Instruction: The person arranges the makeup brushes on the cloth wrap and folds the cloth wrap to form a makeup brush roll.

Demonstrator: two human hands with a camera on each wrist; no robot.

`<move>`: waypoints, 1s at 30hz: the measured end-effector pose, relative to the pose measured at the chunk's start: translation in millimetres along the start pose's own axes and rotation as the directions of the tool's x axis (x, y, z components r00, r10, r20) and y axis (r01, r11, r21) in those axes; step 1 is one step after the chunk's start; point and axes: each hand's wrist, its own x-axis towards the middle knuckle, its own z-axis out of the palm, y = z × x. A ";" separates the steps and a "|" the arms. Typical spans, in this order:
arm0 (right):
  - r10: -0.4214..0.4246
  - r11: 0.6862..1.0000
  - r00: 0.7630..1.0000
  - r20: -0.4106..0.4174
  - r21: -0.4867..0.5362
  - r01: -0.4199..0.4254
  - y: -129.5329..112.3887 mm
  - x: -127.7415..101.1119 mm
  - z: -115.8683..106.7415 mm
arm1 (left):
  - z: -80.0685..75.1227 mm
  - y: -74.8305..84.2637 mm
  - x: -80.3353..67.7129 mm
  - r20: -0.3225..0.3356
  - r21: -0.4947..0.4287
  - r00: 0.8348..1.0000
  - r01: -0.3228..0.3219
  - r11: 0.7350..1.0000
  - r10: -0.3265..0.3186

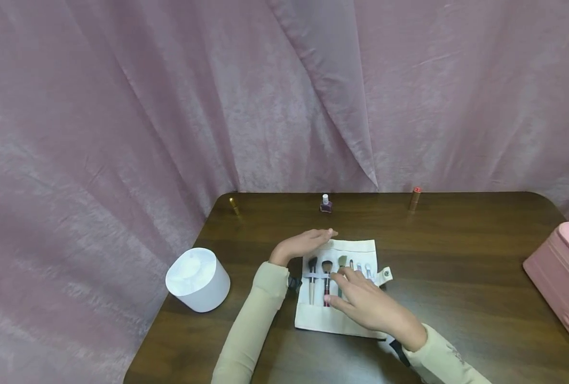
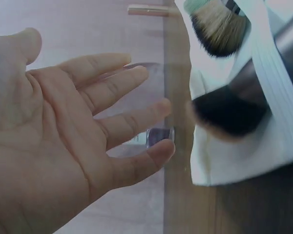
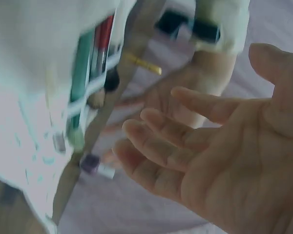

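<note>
A white cloth brush roll lies unrolled on the table, a snap tab sticking out on its right. Under its strap sit several makeup brushes: a dark angled brush, one with a red handle and one with green bristles. At the far left corner of the roll is my left hand, fingers straight and palm bare in the left wrist view. My right hand hovers over the middle and right of the roll, partly covering the brushes; its fingers are relaxed with nothing in them.
Left of the roll stands a white round container. Along the back edge are a small gold tube, a purple nail polish bottle and a red-topped tube. A pink case sits at the right edge; a pink curtain hangs behind.
</note>
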 end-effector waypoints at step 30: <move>-0.155 0.982 0.987 0.041 -0.106 0.159 -16.6 -14.1 58.6 | 14.8 -10.4 12.3 0.108 -0.056 0.994 0.036 0.998 -0.030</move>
